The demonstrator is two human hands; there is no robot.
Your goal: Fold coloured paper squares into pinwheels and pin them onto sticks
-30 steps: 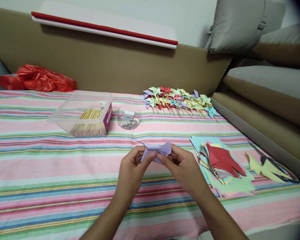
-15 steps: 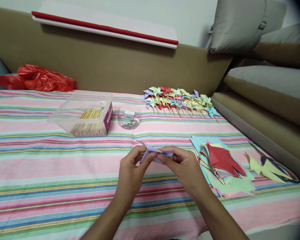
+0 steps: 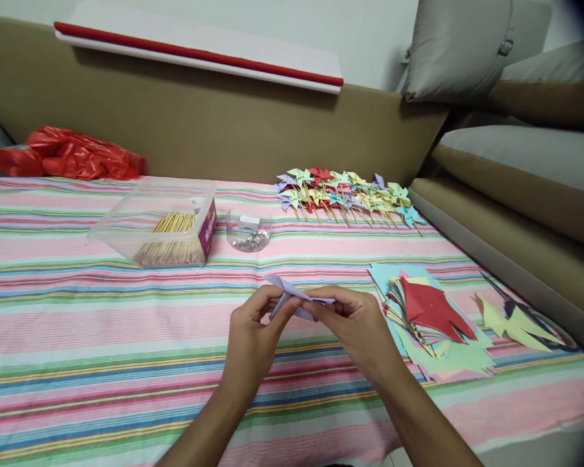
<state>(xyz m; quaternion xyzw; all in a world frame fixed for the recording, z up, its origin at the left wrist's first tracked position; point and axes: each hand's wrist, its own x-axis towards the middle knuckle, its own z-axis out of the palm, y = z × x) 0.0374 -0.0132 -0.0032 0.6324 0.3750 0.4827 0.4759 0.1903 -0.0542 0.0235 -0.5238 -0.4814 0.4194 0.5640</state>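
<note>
A light purple paper pinwheel, partly folded, is pinched between both hands above the striped cloth. My left hand grips its left side with the thumb on top and fingers curled beneath. On the other side my right hand presses with its thumb near the middle of the paper. The thumb tips nearly meet at the centre. One purple flap sticks up at the left, another points right. The fingers hide most of the paper's underside.
Beyond my hands stand a clear box of wooden sticks and a round tub of small metal pins. Finished pinwheels lie at the back. Right are cut paper sheets, scissors and a yellow cutout; a red bag lies back left.
The right flap of the purple paper looks flatter and the left flap broader. Both hands keep their hold in nearly the same place; the view has shifted slightly.
</note>
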